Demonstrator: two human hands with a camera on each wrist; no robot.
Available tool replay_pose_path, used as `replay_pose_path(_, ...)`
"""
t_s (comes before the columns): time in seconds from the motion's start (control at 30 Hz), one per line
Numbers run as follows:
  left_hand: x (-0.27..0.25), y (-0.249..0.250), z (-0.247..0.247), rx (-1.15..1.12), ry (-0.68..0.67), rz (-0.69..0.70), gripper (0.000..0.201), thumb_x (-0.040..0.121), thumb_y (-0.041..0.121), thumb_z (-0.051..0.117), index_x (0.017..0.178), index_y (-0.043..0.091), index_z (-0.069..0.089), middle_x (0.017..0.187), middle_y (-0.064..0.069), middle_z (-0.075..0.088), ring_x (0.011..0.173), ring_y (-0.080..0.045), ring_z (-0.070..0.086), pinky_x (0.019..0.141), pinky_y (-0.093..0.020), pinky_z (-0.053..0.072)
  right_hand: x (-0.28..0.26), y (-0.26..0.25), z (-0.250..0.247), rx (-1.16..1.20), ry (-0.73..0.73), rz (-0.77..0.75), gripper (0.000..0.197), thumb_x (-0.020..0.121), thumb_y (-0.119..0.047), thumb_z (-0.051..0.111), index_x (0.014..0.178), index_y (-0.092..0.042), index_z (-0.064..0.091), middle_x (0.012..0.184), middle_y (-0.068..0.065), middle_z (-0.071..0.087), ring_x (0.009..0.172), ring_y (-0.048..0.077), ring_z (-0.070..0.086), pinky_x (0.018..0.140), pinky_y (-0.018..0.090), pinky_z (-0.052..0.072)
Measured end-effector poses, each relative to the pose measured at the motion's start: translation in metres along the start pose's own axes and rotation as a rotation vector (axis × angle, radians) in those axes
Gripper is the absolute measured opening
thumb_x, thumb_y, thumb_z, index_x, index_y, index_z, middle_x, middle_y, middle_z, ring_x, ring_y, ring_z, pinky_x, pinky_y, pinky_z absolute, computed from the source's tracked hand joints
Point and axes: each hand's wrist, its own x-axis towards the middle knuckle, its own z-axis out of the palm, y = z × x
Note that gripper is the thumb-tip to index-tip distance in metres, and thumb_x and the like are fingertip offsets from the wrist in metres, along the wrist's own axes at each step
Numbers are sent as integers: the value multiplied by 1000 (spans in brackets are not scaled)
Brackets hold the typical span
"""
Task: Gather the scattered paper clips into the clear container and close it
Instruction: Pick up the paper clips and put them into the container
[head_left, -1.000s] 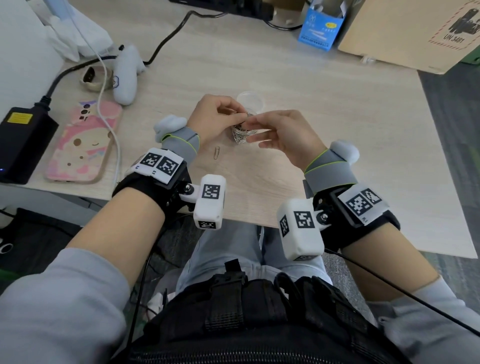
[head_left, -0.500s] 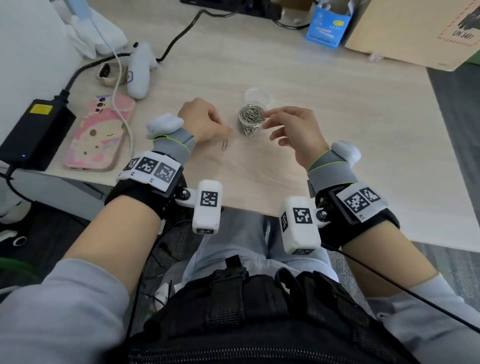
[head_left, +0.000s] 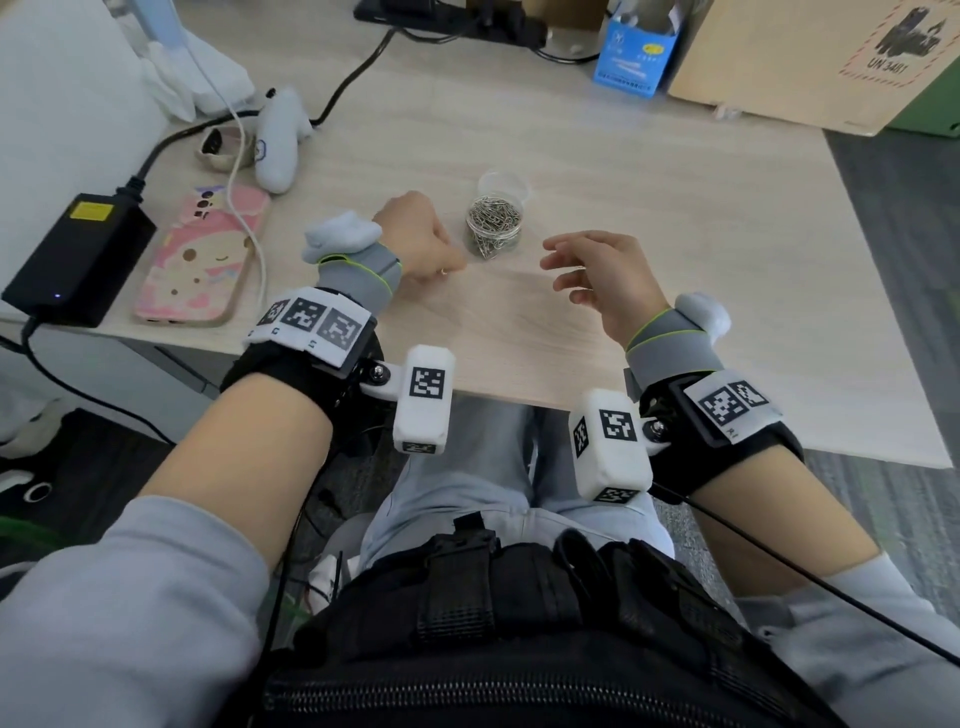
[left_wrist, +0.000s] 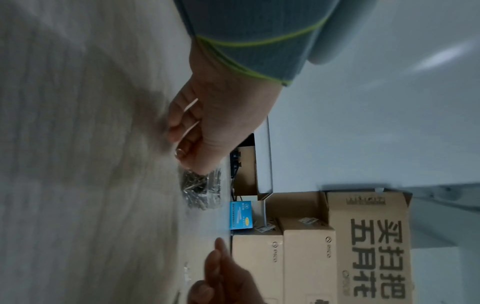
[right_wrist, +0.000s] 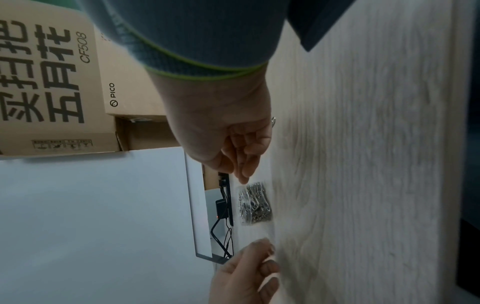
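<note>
A clear container (head_left: 493, 228) full of silver paper clips stands uncovered mid-table, and it shows blurred in the wrist views (left_wrist: 201, 189) (right_wrist: 255, 203). Its clear lid (head_left: 503, 183) lies just behind it. My left hand (head_left: 449, 265) is down at the table just left of the container, fingers curled. It pinches a single paper clip (left_wrist: 192, 112) whose wire shows between the fingers in the left wrist view. My right hand (head_left: 563, 270) hovers to the right of the container with relaxed, spread fingers (right_wrist: 244, 164) and holds nothing.
A pink phone (head_left: 202, 260), a black power adapter (head_left: 78, 254) with cables and a white controller (head_left: 280, 140) lie at the left. A blue box (head_left: 636, 57) and a cardboard box (head_left: 810, 57) stand at the back. The table's front edge (head_left: 519, 400) runs just before my wrists.
My right hand has drawn back from the container's mouth to the right and opened. My left hand has dropped onto the loose clip left of the container and closed on it.
</note>
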Motion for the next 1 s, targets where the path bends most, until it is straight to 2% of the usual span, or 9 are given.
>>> replay_pose_path(0.13, 8, 12, -9, -330, 174, 177, 14, 61, 24, 68, 72, 14, 71, 41, 16, 57, 41, 9, 49, 55, -17, 42, 2, -1, -8, 10, 23, 7, 18, 88, -7, 48, 88, -10, 66, 72, 1, 64, 42, 6, 52, 43, 16, 33)
replay_pose_path(0.23, 16, 25, -10, -326, 218, 240, 14, 64, 24, 72, 75, 15, 71, 63, 7, 64, 56, 0, 56, 65, -20, 48, 5, -1, -14, 23, 70, 3, 18, 87, -6, 48, 93, -8, 64, 72, 1, 62, 42, 6, 51, 42, 15, 32)
replay_pose_path(0.33, 22, 37, -3, -171, 195, 276, 15, 68, 28, 75, 80, 20, 71, 80, 2, 62, 68, -13, 52, 70, -23, 41, 8, 0, -26, 13, 127, -1, 17, 87, -6, 48, 91, -9, 64, 72, 0, 62, 41, 4, 51, 40, 13, 31)
replay_pose_path(0.5, 19, 67, 9, -161, 51, 463, 21, 66, 25, 71, 85, 17, 71, 93, -2, 59, 59, -9, 50, 70, -25, 41, 14, 4, -47, -26, 205, 12, 18, 84, -5, 52, 93, -11, 65, 73, -2, 63, 42, 4, 51, 42, 13, 32)
replay_pose_path(0.6, 25, 91, 19, -39, -103, 535, 27, 69, 15, 76, 95, 13, 71, 98, -3, 65, 75, -12, 57, 76, -26, 46, 18, 8, -62, -80, 242, 4, 18, 82, -4, 55, 96, -12, 65, 72, -3, 59, 47, 5, 50, 43, 13, 33)
replay_pose_path(0.7, 31, 104, 34, 127, -240, 523, 44, 65, 25, 81, 105, 16, 66, 103, -1, 60, 86, -16, 57, 76, -28, 44, 19, 13, -71, -125, 245, -6, 22, 80, 2, 59, 98, -10, 63, 71, -4, 55, 53, 9, 45, 43, 12, 33)
replay_pose_path(0.83, 35, 108, 50, 226, -281, 496, 51, 57, 31, 86, 100, 13, 65, 93, 3, 60, 80, -15, 55, 69, -24, 38, 24, 21, -84, -199, 296, -30, 32, 75, 6, 64, 106, -2, 65, 76, -4, 52, 60, 6, 46, 42, 5, 34)
replay_pose_path(0.93, 34, 109, 56, 212, -275, 502, 38, 58, 29, 85, 86, 11, 68, 80, 2, 62, 75, -16, 58, 68, -25, 43, 29, 27, -89, -281, 300, -54, 33, 73, 0, 69, 106, -4, 67, 89, 3, 56, 72, 14, 53, 64, 16, 47)
replay_pose_path(1.0, 34, 109, 59, 204, -274, 498, 27, 63, 24, 82, 82, 10, 69, 76, 0, 63, 75, -17, 60, 70, -26, 45, 31, 30, -88, -314, 282, -76, 29, 72, -3, 73, 101, -4, 69, 82, 2, 57, 70, 14, 53, 72, 24, 48)
